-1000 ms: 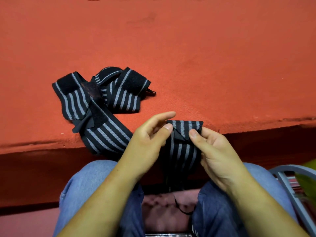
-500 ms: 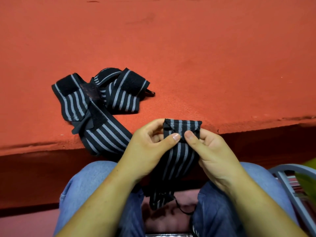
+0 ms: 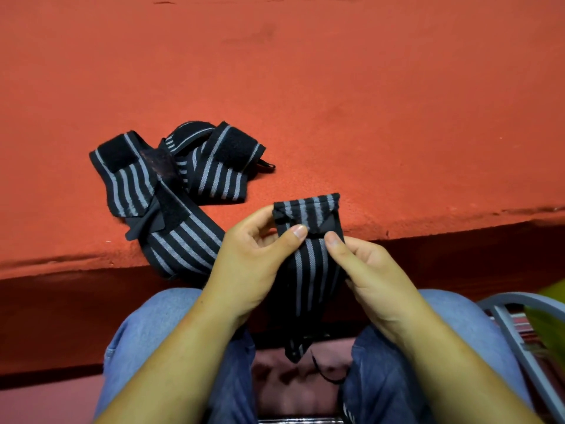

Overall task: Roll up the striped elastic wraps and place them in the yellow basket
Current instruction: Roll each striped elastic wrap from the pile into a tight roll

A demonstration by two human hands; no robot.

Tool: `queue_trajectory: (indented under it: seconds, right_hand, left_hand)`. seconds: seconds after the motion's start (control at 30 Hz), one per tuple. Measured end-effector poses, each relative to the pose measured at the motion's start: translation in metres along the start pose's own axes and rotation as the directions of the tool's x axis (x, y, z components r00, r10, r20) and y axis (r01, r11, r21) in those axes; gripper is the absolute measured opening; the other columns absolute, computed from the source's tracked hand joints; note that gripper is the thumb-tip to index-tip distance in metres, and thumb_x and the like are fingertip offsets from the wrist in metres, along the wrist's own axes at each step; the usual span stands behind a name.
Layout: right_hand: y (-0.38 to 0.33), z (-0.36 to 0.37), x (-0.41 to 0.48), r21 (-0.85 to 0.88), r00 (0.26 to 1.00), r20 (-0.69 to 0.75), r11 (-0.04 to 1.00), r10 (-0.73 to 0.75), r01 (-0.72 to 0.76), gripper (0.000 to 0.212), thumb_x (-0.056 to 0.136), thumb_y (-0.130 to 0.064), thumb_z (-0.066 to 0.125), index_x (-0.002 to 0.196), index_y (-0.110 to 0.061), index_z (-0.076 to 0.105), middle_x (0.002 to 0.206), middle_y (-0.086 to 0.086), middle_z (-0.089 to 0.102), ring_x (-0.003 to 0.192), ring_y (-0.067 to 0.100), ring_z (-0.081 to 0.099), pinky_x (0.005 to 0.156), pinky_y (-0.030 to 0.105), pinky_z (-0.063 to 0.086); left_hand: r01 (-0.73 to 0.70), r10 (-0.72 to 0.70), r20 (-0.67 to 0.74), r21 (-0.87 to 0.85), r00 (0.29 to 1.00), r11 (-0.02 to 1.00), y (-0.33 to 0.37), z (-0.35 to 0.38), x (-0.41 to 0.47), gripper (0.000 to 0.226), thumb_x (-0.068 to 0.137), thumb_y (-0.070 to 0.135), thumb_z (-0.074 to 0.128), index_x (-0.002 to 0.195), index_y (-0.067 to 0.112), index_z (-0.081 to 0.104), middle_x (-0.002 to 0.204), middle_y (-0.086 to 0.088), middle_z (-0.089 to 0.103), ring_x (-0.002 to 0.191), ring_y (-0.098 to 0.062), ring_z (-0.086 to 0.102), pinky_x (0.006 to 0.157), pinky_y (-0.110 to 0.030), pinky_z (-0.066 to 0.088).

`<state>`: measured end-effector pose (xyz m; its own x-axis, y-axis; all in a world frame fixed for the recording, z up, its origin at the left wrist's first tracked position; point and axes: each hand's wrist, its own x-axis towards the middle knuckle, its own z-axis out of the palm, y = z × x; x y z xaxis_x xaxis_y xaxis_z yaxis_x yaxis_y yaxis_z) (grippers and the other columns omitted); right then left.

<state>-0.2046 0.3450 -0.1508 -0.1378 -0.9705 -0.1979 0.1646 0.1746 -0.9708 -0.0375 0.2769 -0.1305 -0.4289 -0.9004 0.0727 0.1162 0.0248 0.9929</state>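
A black wrap with grey stripes [image 3: 308, 264] is held upright between my two hands over my lap, its top end folded over. My left hand [image 3: 253, 258] pinches its left side with thumb on the front. My right hand [image 3: 370, 270] pinches the right side the same way. The wrap's loose tail hangs down between my knees. Other striped wraps [image 3: 171, 191] lie tangled on the red surface [image 3: 336, 102] to the left, one end drooping over its front edge. A sliver of the yellow basket [image 3: 550, 319] shows at the far right edge.
The red surface ends in a front edge just beyond my hands, with a dark drop below it. A grey metal frame [image 3: 513, 319] stands at my right knee. My legs in blue jeans fill the bottom of the view.
The folded top of the wrap has grown by a turn and both thumbs have shifted down onto its front. More of the tail now hangs between my knees.
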Motion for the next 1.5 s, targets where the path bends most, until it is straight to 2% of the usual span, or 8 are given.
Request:
queue_trajectory:
  seconds: [0.17, 0.43, 0.63, 0.77, 0.9, 1.23, 1.33, 1.5]
  right_hand:
    - [0.001, -0.002, 0.001, 0.027, 0.999, 0.009, 0.999, 0.031, -0.032, 0.041, 0.100, -0.043, 0.058, 0.114, -0.009, 0.078, 0.113, 0.016, 0.078, 0.111, 0.033, 0.074, 0.109, 0.055, 0.050]
    - [-0.005, -0.002, -0.001, 0.237, 0.989, 0.076, 0.962, 0.124, -0.138, 0.032, 0.106, -0.020, 0.050, 0.120, 0.000, 0.070, 0.115, 0.022, 0.076, 0.105, 0.029, 0.075, 0.088, 0.032, 0.061]
    - [-0.008, -0.001, -0.003, 0.410, 0.987, 0.131, 0.901, 0.098, -0.143, 0.049, 0.081, -0.025, 0.065, 0.124, -0.001, 0.069, 0.122, 0.022, 0.071, 0.112, 0.034, 0.069, 0.097, 0.047, 0.056]
    - [-0.013, 0.003, -0.008, 0.367, 0.975, 0.213, 0.921, 0.058, -0.135, 0.051, 0.104, -0.048, 0.047, 0.126, -0.011, 0.073, 0.132, 0.018, 0.070, 0.128, 0.030, 0.065, 0.109, 0.041, 0.052]
    - [-0.014, 0.004, -0.006, 0.294, 0.989, 0.144, 0.953, 0.037, -0.078, 0.046, 0.102, -0.036, 0.052, 0.133, -0.005, 0.066, 0.127, 0.020, 0.072, 0.123, 0.031, 0.068, 0.104, 0.037, 0.056]
    - [-0.005, -0.003, -0.003, 0.266, 0.998, 0.042, 0.963, -0.051, 0.038, 0.038, 0.094, -0.018, 0.066, 0.128, -0.002, 0.063, 0.124, 0.026, 0.071, 0.117, 0.038, 0.069, 0.098, 0.041, 0.059]
    - [-0.002, -0.004, -0.002, 0.230, 0.997, -0.008, 0.970, -0.075, 0.075, 0.039, 0.094, -0.019, 0.068, 0.129, -0.003, 0.061, 0.126, 0.030, 0.068, 0.122, 0.046, 0.065, 0.107, 0.053, 0.053]
    - [0.002, -0.006, -0.002, 0.186, 0.997, 0.001, 0.980, -0.077, 0.075, 0.036, 0.095, -0.022, 0.069, 0.129, -0.013, 0.062, 0.130, 0.032, 0.065, 0.126, 0.050, 0.061, 0.112, 0.067, 0.043]
  left_hand:
    - [-0.001, 0.001, -0.007, 0.004, 1.000, 1.000, -0.001, 0.000, 0.000, 0.026, 0.096, 0.009, 0.070, 0.122, 0.013, 0.071, 0.115, -0.004, 0.077, 0.109, -0.022, 0.074, 0.099, -0.037, 0.058]
    - [-0.051, 0.046, 0.044, 0.121, 0.998, 0.991, 0.007, 0.002, -0.002, 0.038, 0.097, 0.005, 0.068, 0.119, 0.036, 0.072, 0.115, 0.014, 0.076, 0.111, -0.001, 0.069, 0.095, -0.016, 0.050]
    - [-0.152, 0.138, 0.078, 0.216, 0.987, 0.965, 0.001, 0.000, -0.001, 0.034, 0.097, 0.008, 0.067, 0.120, 0.033, 0.075, 0.115, 0.006, 0.072, 0.108, -0.014, 0.069, 0.094, -0.019, 0.050]
    - [-0.209, 0.182, 0.123, 0.262, 0.976, 0.942, -0.002, -0.001, -0.003, 0.046, 0.094, -0.010, 0.065, 0.116, 0.028, 0.077, 0.114, 0.007, 0.068, 0.114, -0.012, 0.066, 0.091, -0.014, 0.047]
    - [-0.202, 0.167, 0.149, 0.261, 0.975, 0.944, -0.004, 0.001, -0.004, 0.052, 0.090, -0.018, 0.061, 0.113, 0.024, 0.079, 0.116, 0.004, 0.067, 0.115, -0.011, 0.065, 0.091, -0.014, 0.049]
    - [0.124, -0.126, 0.015, 0.079, 0.992, 0.989, 0.003, 0.001, -0.001, 0.025, 0.104, 0.022, 0.059, 0.120, 0.034, 0.074, 0.113, -0.002, 0.076, 0.110, -0.025, 0.071, 0.093, -0.044, 0.059]
    - [0.149, -0.151, 0.099, 0.035, 0.984, 0.988, 0.004, 0.001, -0.003, 0.031, 0.099, 0.039, 0.059, 0.122, 0.024, 0.073, 0.114, -0.003, 0.078, 0.110, -0.025, 0.073, 0.093, -0.039, 0.060]
    - [0.073, -0.092, 0.146, 0.127, 0.985, 0.989, 0.001, 0.000, -0.003, 0.030, 0.092, 0.028, 0.072, 0.119, 0.016, 0.073, 0.114, -0.001, 0.078, 0.109, -0.022, 0.073, 0.097, -0.030, 0.057]
